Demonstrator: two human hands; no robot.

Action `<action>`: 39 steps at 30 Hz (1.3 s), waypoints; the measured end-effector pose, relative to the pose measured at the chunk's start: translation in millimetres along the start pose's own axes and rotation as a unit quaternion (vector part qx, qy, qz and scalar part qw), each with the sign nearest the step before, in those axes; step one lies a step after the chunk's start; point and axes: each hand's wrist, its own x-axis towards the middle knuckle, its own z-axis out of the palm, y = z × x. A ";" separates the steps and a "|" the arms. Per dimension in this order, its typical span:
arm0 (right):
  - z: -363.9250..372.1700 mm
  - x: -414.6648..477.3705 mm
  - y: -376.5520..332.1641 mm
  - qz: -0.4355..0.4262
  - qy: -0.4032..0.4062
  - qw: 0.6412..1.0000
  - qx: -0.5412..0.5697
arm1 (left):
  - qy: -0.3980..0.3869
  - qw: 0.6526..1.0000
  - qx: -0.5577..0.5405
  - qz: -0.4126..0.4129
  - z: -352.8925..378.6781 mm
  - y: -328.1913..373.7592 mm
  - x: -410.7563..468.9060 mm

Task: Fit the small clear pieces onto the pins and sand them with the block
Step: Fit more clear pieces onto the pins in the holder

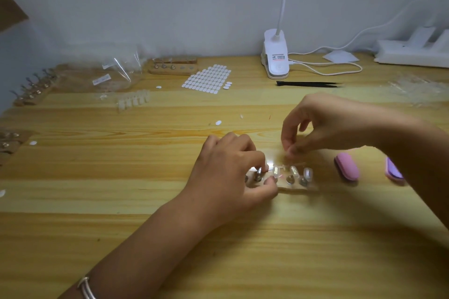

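The pieces (294, 172) look feather-light, thin and glossy. I'd guess they are slippery, quick to flick away and easy to crack if squeezed flat. They are best taken by the side edges with two fingertips and pushed straight down onto a pin. Three of them stand on pins (289, 179) in the holder (295, 188), which lies on the table (145, 177) between the two hands. The holder looks light too, so it needs steadying.

The left hand (230, 170) is curled over the holder's 9 o'clock end, with thumb and forefinger pinching it beside the nearest piece. The right hand (328, 124) hangs at the holder's 12 o'clock, apart from it. Its fingertips (291, 150) are pinched together, pointing down. Whether a piece sits between them I cannot tell; it is too small to see.

The block (346, 169), pink, lies untouched at the holder's 3 o'clock. It looks firm and easy to grip by its long sides.
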 end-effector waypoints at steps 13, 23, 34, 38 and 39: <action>10.7 -3.4 -25.4 -0.017 -0.110 0.973 0.201 | -0.058 0.941 -0.326 -0.074 -9.0 -27.4 -2.1; 19.5 1.2 -27.0 0.035 -0.117 0.969 0.214 | -0.038 0.940 -0.331 -0.069 -3.5 -28.3 -1.4; 22.9 -1.5 -42.3 0.089 -0.071 0.977 0.179 | -0.042 0.934 -0.346 -0.081 -6.0 -25.8 -2.1; 23.7 -1.0 -46.3 0.115 -0.060 0.977 0.170 | -0.045 0.933 -0.347 -0.086 -6.9 -24.7 -1.9; 24.1 -0.9 -46.9 0.120 -0.058 0.977 0.169 | -0.046 0.933 -0.347 -0.088 -7.3 -24.4 -1.6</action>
